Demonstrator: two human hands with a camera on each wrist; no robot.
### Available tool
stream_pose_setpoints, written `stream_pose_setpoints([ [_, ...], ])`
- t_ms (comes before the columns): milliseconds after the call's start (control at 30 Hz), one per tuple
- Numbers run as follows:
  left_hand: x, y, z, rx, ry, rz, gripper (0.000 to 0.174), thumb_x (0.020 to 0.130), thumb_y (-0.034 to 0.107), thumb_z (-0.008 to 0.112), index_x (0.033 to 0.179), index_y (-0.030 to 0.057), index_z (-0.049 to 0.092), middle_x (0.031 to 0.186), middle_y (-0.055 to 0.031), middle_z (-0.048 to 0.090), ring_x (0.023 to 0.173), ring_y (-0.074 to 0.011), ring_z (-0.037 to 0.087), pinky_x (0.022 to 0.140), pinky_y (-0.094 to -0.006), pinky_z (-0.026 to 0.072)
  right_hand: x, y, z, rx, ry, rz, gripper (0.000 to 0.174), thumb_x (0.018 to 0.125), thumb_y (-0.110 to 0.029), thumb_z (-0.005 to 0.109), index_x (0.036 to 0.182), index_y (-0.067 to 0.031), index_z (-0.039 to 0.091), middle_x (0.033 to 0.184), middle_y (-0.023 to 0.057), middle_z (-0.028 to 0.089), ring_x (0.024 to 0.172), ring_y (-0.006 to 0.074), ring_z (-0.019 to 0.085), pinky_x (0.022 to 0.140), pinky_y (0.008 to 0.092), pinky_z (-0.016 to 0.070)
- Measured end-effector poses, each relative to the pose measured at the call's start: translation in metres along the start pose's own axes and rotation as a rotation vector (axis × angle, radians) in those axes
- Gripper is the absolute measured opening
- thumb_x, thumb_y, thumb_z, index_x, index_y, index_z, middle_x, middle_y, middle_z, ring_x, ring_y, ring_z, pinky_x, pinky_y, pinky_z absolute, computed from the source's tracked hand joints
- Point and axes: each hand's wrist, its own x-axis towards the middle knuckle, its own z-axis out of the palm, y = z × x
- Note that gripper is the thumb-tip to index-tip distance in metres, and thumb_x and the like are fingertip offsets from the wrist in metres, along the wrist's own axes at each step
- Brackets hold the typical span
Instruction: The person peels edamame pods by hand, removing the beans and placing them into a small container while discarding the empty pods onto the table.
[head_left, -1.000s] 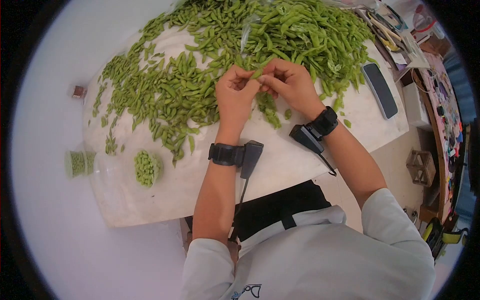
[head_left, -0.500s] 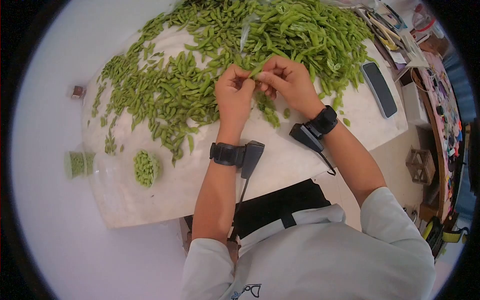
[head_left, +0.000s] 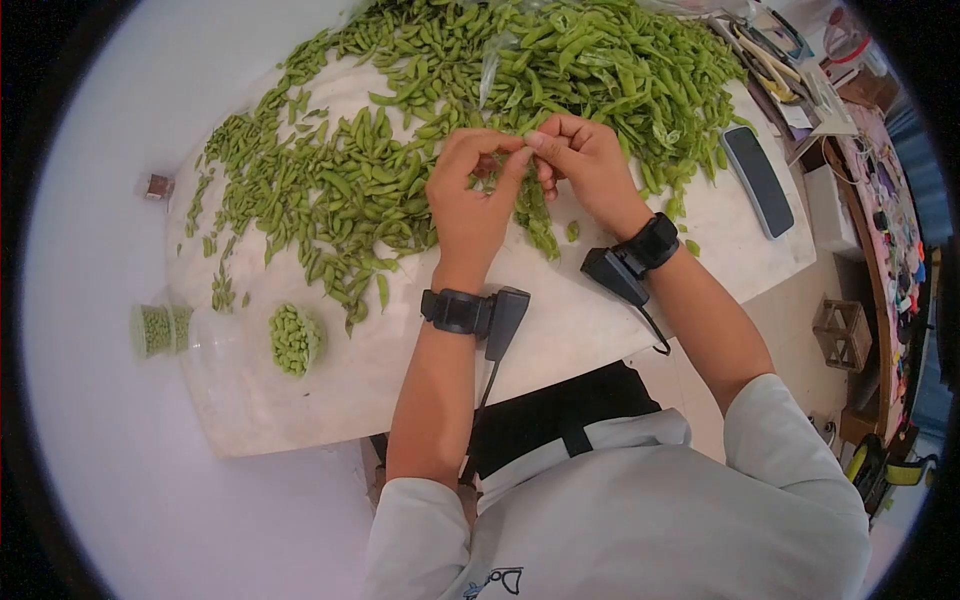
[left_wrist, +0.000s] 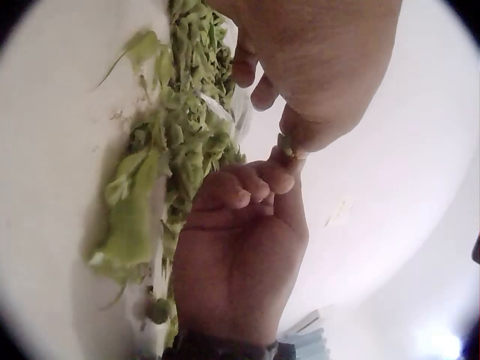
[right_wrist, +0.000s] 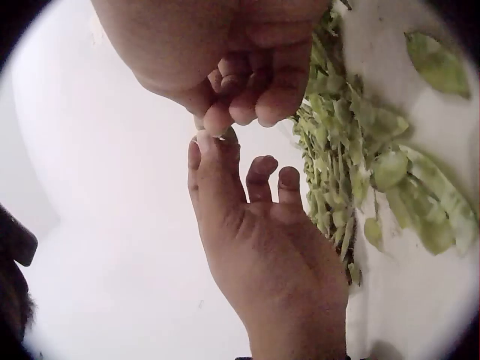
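Observation:
My left hand (head_left: 468, 200) and right hand (head_left: 598, 178) meet at the fingertips above the table's middle, in front of the heaped green pods. Between them is a small green bean pod (left_wrist: 285, 144), pinched by thumb and forefinger of each hand and mostly covered by the fingertips. In the right wrist view, a bit of the green pod (right_wrist: 230, 136) shows beside the left thumb. Several flattened, split pods (head_left: 538, 225) lie on the table just below the hands. To the left of my left forearm stands a clear cup filled with shelled green beans (head_left: 294, 340).
A large pile of pods (head_left: 620, 70) covers the back of the table (head_left: 350, 400), with a looser spread (head_left: 340, 190) on the left. A phone (head_left: 758, 182) lies at the right. A clear jar of beans (head_left: 155, 330) shows at the far left.
My left thumb and fingers have shifted right, so the thumb now meets the right thumb. The pod that showed between the fingertips is now mostly hidden. My right hand has barely moved.

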Motion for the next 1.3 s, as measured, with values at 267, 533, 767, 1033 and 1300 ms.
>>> stream_pose_setpoints([
  [267, -0.0014, -0.0019, -0.0003, -0.026, -0.047, -0.051, 0.016, 0.076, -0.004, 0.06, 0.089, 0.0042, 0.064, 0.086, -0.0056, 0.06, 0.07, -0.0141, 0.055, 0.061, -0.0243, 0.044, -0.0016, -0.003, 0.0006, 0.042, 0.021, 0.04, 0.021, 0.091, -0.021, 0.056, 0.079, -0.0043, 0.053, 0.059, -0.0008, 0.051, 0.05, 0.0067, 0.047, 0.046, 0.0213, 0.0414],
  [533, -0.0004, 0.0032, -0.0022, 0.04, -0.047, -0.108, 0.011, 0.077, 0.003, 0.065, 0.089, 0.0026, 0.066, 0.083, -0.0051, 0.061, 0.066, -0.0131, 0.054, 0.059, -0.0238, 0.0434, 0.0007, 0.0018, -0.0009, -0.047, 0.038, -0.024, 0.023, 0.09, -0.023, 0.058, 0.076, -0.0045, 0.055, 0.055, -0.0019, 0.051, 0.046, 0.0055, 0.047, 0.045, 0.0201, 0.0379],
  [767, 0.0016, 0.0062, -0.0037, 0.037, -0.067, -0.093, 0.014, 0.076, 0.004, 0.069, 0.09, 0.0024, 0.067, 0.08, -0.0034, 0.06, 0.068, -0.0102, 0.053, 0.064, -0.0225, 0.0433, -0.0004, 0.001, -0.0025, 0.0, -0.002, -0.018, 0.024, 0.09, -0.023, 0.059, 0.075, -0.0046, 0.055, 0.055, -0.0023, 0.051, 0.046, 0.0049, 0.046, 0.044, 0.0197, 0.0386],
  [1033, 0.0025, 0.0018, -0.006, 0.097, -0.168, -0.167, 0.015, 0.076, 0.004, 0.069, 0.088, 0.0009, 0.06, 0.08, -0.0032, 0.06, 0.069, -0.0109, 0.054, 0.065, -0.0237, 0.0451, -0.0017, 0.0001, 0.0004, 0.013, 0.019, 0.039, 0.023, 0.089, -0.022, 0.06, 0.075, -0.004, 0.055, 0.054, -0.0026, 0.05, 0.045, 0.0049, 0.048, 0.044, 0.02, 0.0411],
  [1300, 0.0005, 0.0011, -0.006, 0.123, -0.216, -0.22, 0.02, 0.077, 0.004, 0.066, 0.093, 0.0016, 0.054, 0.08, -0.0034, 0.057, 0.068, -0.011, 0.052, 0.065, -0.0242, 0.0449, -0.0015, 0.0006, 0.0022, -0.097, 0.033, 0.058, 0.023, 0.088, -0.022, 0.061, 0.075, -0.0034, 0.055, 0.054, -0.0019, 0.051, 0.044, 0.0056, 0.049, 0.042, 0.0203, 0.0408],
])
